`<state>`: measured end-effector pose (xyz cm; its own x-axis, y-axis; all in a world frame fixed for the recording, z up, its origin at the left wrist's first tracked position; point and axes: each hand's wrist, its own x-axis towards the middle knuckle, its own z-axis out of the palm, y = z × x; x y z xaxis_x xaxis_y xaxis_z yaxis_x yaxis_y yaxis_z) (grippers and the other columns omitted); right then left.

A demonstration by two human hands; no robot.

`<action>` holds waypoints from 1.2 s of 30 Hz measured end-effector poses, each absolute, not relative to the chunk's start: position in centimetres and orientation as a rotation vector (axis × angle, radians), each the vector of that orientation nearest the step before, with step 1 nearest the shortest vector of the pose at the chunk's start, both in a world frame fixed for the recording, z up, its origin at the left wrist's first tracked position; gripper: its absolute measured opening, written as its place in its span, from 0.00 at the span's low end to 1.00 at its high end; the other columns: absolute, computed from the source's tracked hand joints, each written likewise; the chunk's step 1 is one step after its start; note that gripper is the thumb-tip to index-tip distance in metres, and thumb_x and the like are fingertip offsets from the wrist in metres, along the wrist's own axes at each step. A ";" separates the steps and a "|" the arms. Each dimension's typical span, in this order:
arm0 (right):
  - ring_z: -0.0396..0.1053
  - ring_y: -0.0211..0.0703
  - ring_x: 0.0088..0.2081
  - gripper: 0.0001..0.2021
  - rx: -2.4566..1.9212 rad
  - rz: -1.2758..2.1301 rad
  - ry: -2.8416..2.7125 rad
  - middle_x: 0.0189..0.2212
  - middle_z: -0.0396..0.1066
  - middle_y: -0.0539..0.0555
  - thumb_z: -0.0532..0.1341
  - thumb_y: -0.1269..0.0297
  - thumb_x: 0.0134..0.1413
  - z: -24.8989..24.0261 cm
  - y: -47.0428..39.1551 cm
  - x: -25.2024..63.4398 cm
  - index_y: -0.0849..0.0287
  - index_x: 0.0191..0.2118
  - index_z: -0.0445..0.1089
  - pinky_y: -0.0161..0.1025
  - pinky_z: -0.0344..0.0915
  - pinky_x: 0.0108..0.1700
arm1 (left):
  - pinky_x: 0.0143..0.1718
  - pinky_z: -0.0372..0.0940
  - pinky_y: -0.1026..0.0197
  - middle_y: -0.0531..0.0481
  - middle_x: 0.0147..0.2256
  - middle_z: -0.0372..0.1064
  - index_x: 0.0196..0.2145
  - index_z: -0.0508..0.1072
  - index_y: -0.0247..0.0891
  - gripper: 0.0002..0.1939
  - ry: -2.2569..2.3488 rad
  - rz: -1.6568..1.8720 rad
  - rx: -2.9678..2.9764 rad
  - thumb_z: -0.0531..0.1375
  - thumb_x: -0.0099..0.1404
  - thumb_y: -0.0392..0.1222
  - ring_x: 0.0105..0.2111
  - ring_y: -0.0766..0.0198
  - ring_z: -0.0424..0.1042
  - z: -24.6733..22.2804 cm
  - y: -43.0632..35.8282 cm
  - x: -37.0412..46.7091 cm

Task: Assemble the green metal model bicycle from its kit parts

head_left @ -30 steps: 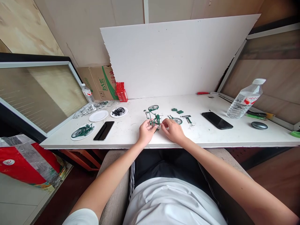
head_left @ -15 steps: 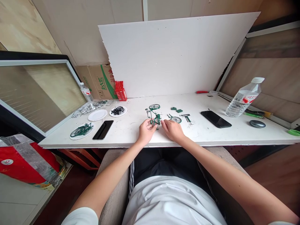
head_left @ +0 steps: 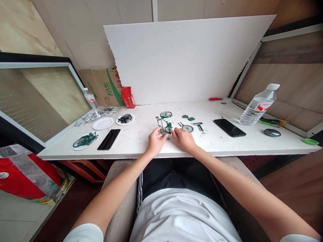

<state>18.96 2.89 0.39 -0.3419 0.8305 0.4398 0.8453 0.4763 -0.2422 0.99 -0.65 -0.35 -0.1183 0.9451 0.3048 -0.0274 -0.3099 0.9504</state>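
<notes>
A small green model bicycle (head_left: 166,123) stands on the white table (head_left: 141,141), one spoked wheel at its far end. My left hand (head_left: 155,141) pinches its near end from the left. My right hand (head_left: 183,139) grips the same end from the right, fingertips at the frame. A loose spoked wheel (head_left: 187,128) lies just right of the model. Small green parts (head_left: 189,117) and a metal piece (head_left: 200,126) sit beyond it.
Left of me lie a black phone (head_left: 109,139), a plate of green parts (head_left: 85,140), an empty white plate (head_left: 103,123) and a plate of black parts (head_left: 125,119). To the right lie another phone (head_left: 229,127), a water bottle (head_left: 257,105) and a grey oval object (head_left: 272,132).
Both hands stay on the model bicycle with hardly any shift. The view has drifted slightly, so everything sits a little further left.
</notes>
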 end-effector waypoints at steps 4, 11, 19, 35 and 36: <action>0.68 0.46 0.28 0.26 -1.414 0.026 -2.220 0.28 0.75 0.57 0.45 0.51 0.80 1.0 2.5 18.9 0.56 0.31 0.66 0.41 0.46 0.31 | 0.62 0.75 0.42 0.35 0.59 0.77 0.54 0.76 0.36 0.22 1.085 1.532 1.341 0.72 0.64 0.36 0.52 0.50 0.83 -0.4 -0.8 1.0; 0.73 0.47 0.36 0.12 -1.254 0.097 -2.149 0.36 0.79 0.56 0.55 0.55 0.75 1.2 2.0 18.9 0.56 0.45 0.69 0.38 0.53 0.33 | 0.63 0.74 0.42 0.34 0.55 0.79 0.53 0.76 0.35 0.21 1.090 1.582 1.289 0.72 0.63 0.36 0.52 0.50 0.83 -0.3 -0.4 0.9; 0.70 0.47 0.33 0.20 -1.368 -0.040 -2.218 0.33 0.76 0.58 0.48 0.53 0.80 0.5 2.7 18.9 0.56 0.37 0.67 0.40 0.48 0.31 | 0.62 0.75 0.42 0.34 0.56 0.79 0.53 0.76 0.34 0.22 1.103 1.554 1.291 0.73 0.62 0.35 0.50 0.50 0.83 -0.2 -0.6 1.0; 0.73 0.49 0.40 0.12 -1.251 0.010 -2.184 0.40 0.78 0.59 0.53 0.58 0.77 0.6 2.7 19.0 0.57 0.43 0.69 0.39 0.54 0.33 | 0.60 0.76 0.44 0.33 0.54 0.80 0.53 0.75 0.33 0.24 1.117 1.600 1.232 0.74 0.60 0.35 0.49 0.52 0.83 -0.1 -0.4 1.0; 0.73 0.50 0.39 0.14 -1.273 0.005 -2.188 0.39 0.78 0.59 0.52 0.57 0.78 0.5 2.8 19.0 0.57 0.42 0.69 0.40 0.54 0.33 | 0.60 0.76 0.44 0.33 0.54 0.80 0.53 0.75 0.33 0.24 1.114 1.596 1.238 0.74 0.60 0.35 0.49 0.51 0.83 0.0 -0.5 1.0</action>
